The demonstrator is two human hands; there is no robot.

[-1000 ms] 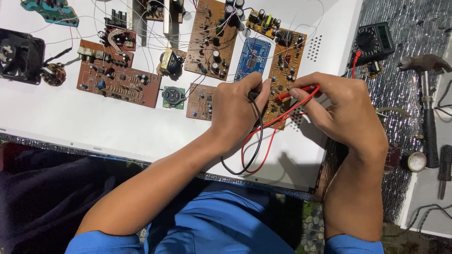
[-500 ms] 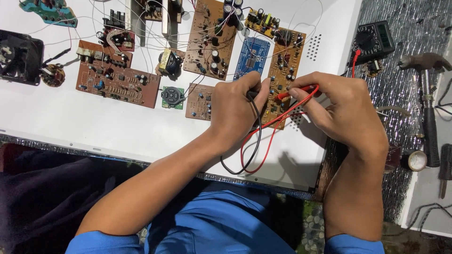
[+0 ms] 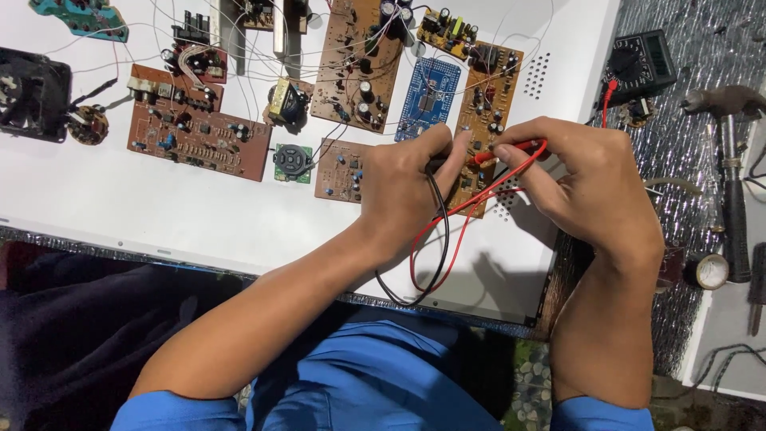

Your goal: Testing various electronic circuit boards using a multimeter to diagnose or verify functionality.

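My left hand (image 3: 407,187) pinches a black test probe (image 3: 436,165) whose tip rests on a long brown circuit board (image 3: 487,88). My right hand (image 3: 586,187) grips a red test probe (image 3: 511,150), its tip on the same board close to the black one. The black lead (image 3: 437,255) and the red lead (image 3: 467,215) loop down over the white table (image 3: 120,207) toward me. A black multimeter (image 3: 642,64) sits at the upper right with a red plug in it.
Several brown circuit boards (image 3: 199,132), a blue board (image 3: 429,88), a small green round part (image 3: 293,162) and a black fan (image 3: 32,92) lie across the table. A hammer (image 3: 730,160) and a tape roll (image 3: 712,271) rest on silver foil at the right.
Both hands hold the probes on the board as before. The probe tips shift only slightly; nothing was picked up or let go.
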